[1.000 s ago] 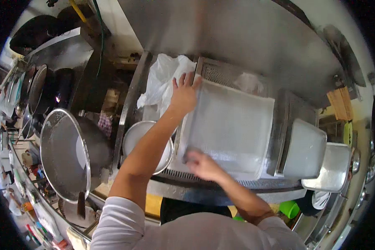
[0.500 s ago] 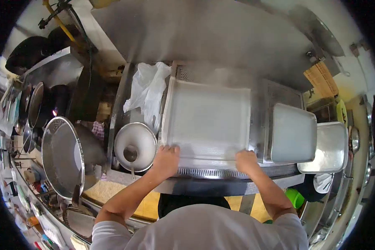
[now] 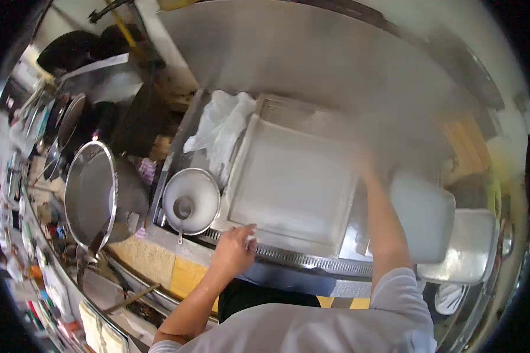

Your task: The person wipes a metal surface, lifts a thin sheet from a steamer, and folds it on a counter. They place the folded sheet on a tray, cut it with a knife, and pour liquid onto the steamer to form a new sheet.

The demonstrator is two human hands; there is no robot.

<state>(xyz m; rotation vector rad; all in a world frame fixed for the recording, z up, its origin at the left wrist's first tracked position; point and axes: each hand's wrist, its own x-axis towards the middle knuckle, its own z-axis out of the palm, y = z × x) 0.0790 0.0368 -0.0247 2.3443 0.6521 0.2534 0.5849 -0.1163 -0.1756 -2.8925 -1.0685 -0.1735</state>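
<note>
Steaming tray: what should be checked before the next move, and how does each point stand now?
1. Left hand grips the tray at its near left corner: ok.
2. Right hand hold at the far right corner: cannot tell, steam blurs it.
3. Tray flat on the steamer top: cannot tell.
4. Right forearm out of steam: not ok.
5. Round bowl apart from tray: ok.

the right hand (image 3: 366, 166) leaves the near edge of the tray (image 3: 288, 182) and now reaches its far right corner, blurred in thicker steam.
</note>
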